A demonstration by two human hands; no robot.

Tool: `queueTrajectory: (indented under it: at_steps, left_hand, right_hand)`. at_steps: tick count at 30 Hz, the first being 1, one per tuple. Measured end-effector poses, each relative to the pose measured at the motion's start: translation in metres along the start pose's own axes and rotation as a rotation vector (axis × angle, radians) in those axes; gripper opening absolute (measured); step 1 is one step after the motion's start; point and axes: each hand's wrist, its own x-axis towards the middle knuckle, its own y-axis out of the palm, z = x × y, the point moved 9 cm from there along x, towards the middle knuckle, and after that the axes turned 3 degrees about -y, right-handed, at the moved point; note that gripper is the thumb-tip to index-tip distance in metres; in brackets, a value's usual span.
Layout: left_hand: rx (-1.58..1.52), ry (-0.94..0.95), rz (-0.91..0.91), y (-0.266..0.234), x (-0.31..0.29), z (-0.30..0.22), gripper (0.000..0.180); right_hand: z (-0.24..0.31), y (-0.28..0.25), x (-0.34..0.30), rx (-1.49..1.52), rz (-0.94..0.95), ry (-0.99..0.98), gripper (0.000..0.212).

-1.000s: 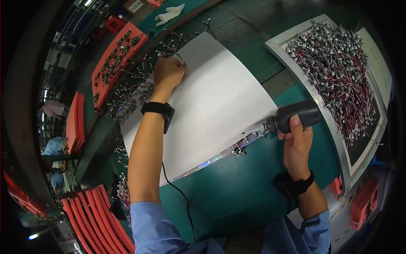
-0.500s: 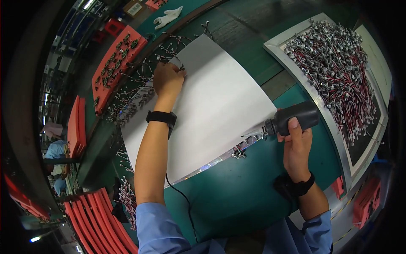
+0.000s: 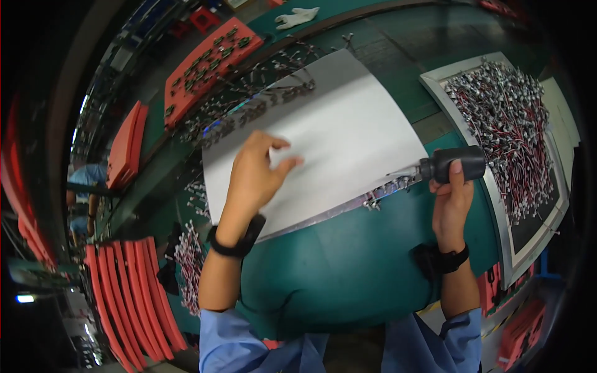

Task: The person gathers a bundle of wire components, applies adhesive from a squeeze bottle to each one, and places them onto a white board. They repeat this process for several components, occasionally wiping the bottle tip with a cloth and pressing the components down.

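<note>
My left hand hovers over the white sheet, thumb and fingers apart, with nothing between them. A black band circles its wrist. In my right hand is a dark plastic squeeze bottle, lying sideways with its thin nozzle pointing left over the sheet's near right corner. Just below the nozzle, a few small metal parts with wires sit on the shiny strip along the near edge. A row of similar wired parts lines the sheet's far left edge.
A pale-framed tray heaped with small metal parts on red and white wires stands at right. Red foam boards stack at lower left; another red board carries small circuit boards. A white glove lies at the back.
My left hand has come back from the wired parts at the far left edge to above the sheet, and its fingers have parted. The right hand still holds the bottle; the view has shifted.
</note>
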Motion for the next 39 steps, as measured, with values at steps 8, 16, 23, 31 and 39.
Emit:
queueTrajectory:
  at_steps: [8, 16, 23, 31, 39]
  left_hand:
    - [-0.138, -0.395, -0.089, -0.095, -0.248, 0.110, 0.019]
    - [-0.033, -0.630, -0.394, -0.114, -0.388, 0.157, 0.013]
    - [0.172, -0.424, -0.430, -0.108, -0.347, 0.107, 0.022]
    - [0.026, -0.023, -0.111, -0.100, -0.245, 0.034, 0.029]
    - [0.098, 0.246, 0.063, 0.016, -0.066, -0.017, 0.042]
  right_hand:
    - [0.006, 0.014, -0.010, 0.090, 0.092, -0.048, 0.037]
    - [0.012, 0.088, -0.058, 0.140, 0.362, 0.043, 0.039]
    - [0.034, 0.144, -0.105, 0.163, 0.337, 0.053, 0.036]
    - [0.032, 0.129, -0.088, 0.161, 0.332, 0.088, 0.037]
    - [0.018, 0.058, -0.035, 0.186, 0.111, -0.001, 0.037]
